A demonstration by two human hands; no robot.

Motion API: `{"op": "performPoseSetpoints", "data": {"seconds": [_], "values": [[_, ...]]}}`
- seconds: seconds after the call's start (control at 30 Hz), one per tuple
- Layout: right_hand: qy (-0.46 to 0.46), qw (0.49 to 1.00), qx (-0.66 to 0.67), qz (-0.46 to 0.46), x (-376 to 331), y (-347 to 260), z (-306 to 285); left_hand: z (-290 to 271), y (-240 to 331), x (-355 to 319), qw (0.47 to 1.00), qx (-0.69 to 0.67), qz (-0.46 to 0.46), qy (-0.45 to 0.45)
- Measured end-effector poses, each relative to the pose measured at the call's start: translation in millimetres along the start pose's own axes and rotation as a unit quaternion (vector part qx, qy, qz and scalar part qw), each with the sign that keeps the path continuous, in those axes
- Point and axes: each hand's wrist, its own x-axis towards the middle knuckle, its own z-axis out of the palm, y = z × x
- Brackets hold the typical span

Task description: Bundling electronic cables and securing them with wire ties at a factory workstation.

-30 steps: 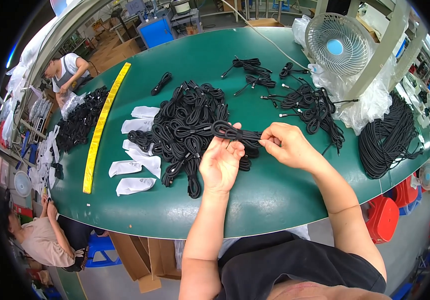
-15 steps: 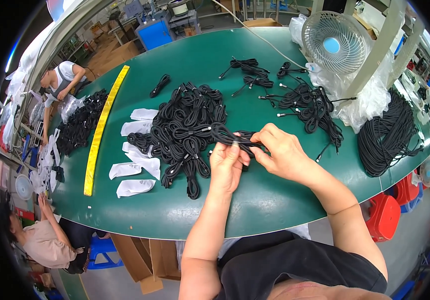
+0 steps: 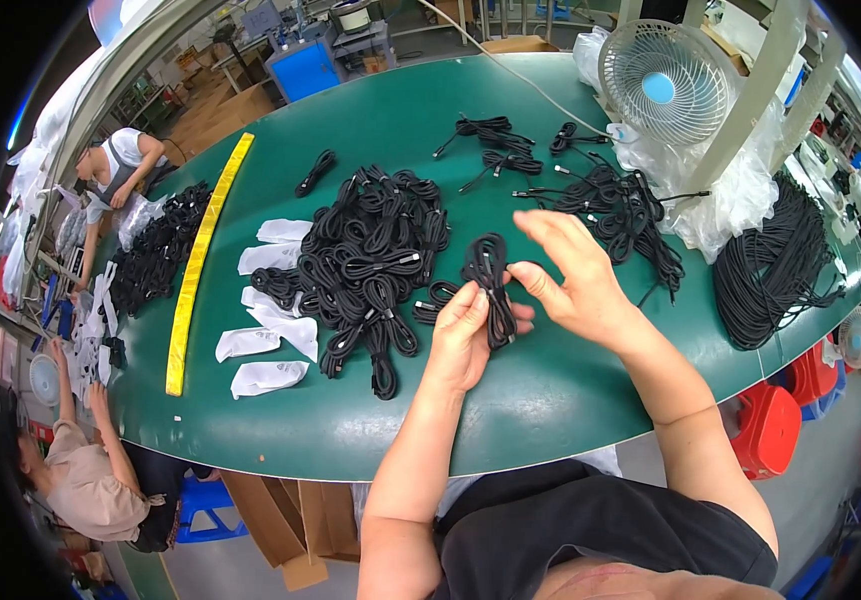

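Observation:
Above the green table (image 3: 370,445), my left hand (image 3: 461,338) pinches a coiled black cable (image 3: 487,262) at its middle, with its loops standing up and its lower end hanging past the fingers. My right hand (image 3: 572,278) is open just right of the coil, thumb and fingers spread. Whether the right thumb tip touches the cable I cannot tell. Left of my hands lies a big pile of coiled black cables (image 3: 375,235) with metal plugs. Another small coil (image 3: 437,300) lies behind my left hand, partly hidden.
White sleeves (image 3: 270,378) lie left of the pile, beside a yellow strip (image 3: 208,265). Looser cables (image 3: 610,205) and a large cable bundle (image 3: 775,265) are at right. A fan (image 3: 662,85) stands at the back right, over plastic bags. Two people work at the left.
The coil has turned from lying sideways between both hands to upright in my left hand. My right hand has let go and opened its fingers.

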Motion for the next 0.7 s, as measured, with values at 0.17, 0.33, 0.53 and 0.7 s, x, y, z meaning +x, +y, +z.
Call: {"op": "performPoseSetpoints", "data": {"seconds": [0.17,0.33,0.53,0.7], "values": [[-0.084,0.991,0.101,0.033,-8.3,13.0,14.2,-14.0,-10.1,0.0,0.996,-0.004,-0.039,-0.084],[-0.086,0.995,0.05,0.024,-20.2,23.0,27.6,-23.8,-18.5,1.6,0.998,0.019,-0.049,-0.038],[-0.099,0.881,0.402,0.23,-8.5,24.5,20.9,-14.6,-13.3,1.6,0.998,0.006,-0.055,-0.037],[-0.065,0.734,0.58,0.347,-9.2,33.8,30.2,-4.1,-23.2,-0.6,0.993,-0.018,-0.102,-0.059]]}}
